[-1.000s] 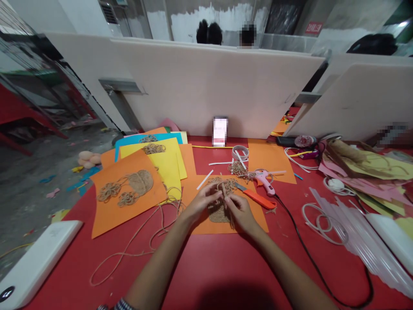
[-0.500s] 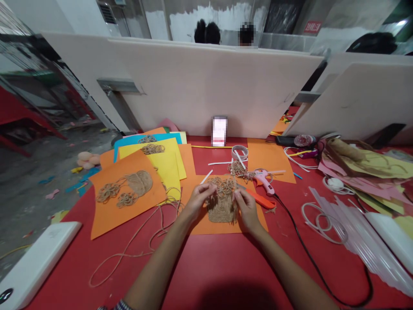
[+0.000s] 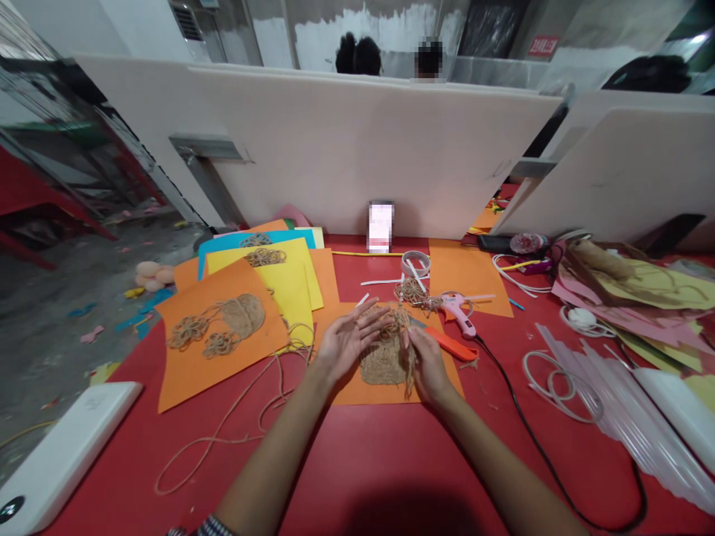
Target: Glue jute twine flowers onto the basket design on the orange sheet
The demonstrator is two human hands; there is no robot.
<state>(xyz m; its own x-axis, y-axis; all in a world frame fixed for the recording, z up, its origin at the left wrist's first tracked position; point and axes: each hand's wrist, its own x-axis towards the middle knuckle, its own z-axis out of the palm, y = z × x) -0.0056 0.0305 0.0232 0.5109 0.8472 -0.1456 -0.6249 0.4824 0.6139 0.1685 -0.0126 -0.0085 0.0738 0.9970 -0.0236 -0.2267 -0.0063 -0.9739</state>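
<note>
A flat piece of coiled brown twine [image 3: 383, 361], squarish with looped twine along its top, lies on an orange sheet [image 3: 369, 394] in front of me. My left hand [image 3: 349, 342] is open over its left side, palm turned up and fingers stretched towards the loops. At its right edge my right hand [image 3: 427, 361] is closed, thumb and fingers pinching a strand of twine [image 3: 410, 376] that hangs down beside the piece. An orange utility knife [image 3: 452, 345] lies just beyond the right hand, and a pink glue gun [image 3: 458, 313] rests behind it.
More twine pieces [image 3: 243, 316] lie on orange, yellow and blue sheets at left. Loose twine [image 3: 209, 441] trails over the red table [image 3: 357, 461]. A tape roll [image 3: 415, 263] and phone [image 3: 380, 227] stand behind. Clear tubes [image 3: 631, 417] and a black cord [image 3: 525, 420] are at right.
My left hand has opened from a pinch, its palm turning up and fingers spreading over the twine piece. My right hand stays at the right edge, with a strand now hanging lower beneath it.
</note>
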